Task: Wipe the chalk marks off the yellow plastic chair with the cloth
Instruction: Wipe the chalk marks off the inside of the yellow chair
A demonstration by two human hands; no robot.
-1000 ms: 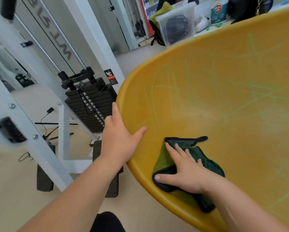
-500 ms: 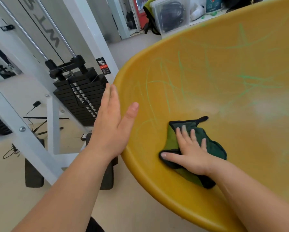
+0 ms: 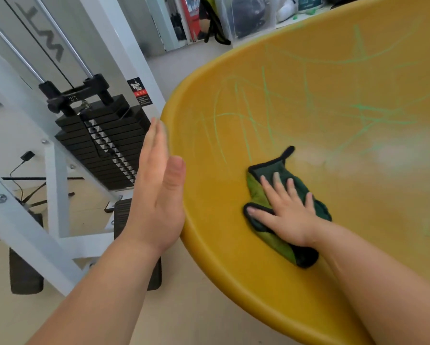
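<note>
Head view, right hand (image 3: pixel 287 215) flat on cloth (image 3: pixel 261 192), left hand (image 3: pixel 159 192) edge-on beside chair (image 3: pixel 234 270)

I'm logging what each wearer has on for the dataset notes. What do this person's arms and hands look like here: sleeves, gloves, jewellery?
Both forearms are bare as far as the frame shows; no sleeve edge is visible. The left hand and right hand wear no gloves, and no rings, watch or bracelets are visible. Nothing is marked on them.

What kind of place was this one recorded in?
Probably a gym or fitness room: a black weight stack sits in a white steel cable-machine frame, with a clear plastic storage bin behind.
</note>
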